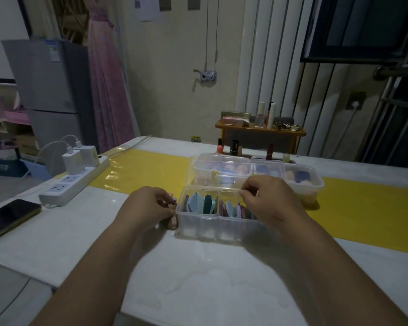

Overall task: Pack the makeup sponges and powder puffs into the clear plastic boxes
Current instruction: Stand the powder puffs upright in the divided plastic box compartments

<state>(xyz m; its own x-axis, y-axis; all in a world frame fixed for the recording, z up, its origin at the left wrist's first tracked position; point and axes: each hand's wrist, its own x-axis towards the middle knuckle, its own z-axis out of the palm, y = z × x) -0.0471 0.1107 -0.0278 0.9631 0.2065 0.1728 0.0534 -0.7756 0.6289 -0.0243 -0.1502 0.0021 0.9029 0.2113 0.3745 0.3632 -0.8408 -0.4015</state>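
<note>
On the desk (198, 278), the left hand (149, 205) grips small puffs (173, 221) just left of the near clear box (198, 223), which holds coloured puffs (197, 203) on edge, while the right hand (266, 200) pinches its far rim.

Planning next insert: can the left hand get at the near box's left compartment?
Probably yes: the left hand, holding puffs, is right beside the near box at its left wall; its top is open and the right hand is over the right end.

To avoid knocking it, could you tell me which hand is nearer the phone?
Left. The left hand is right of the phone, beside the divided box; the right hand is farther right, over that box.
</note>
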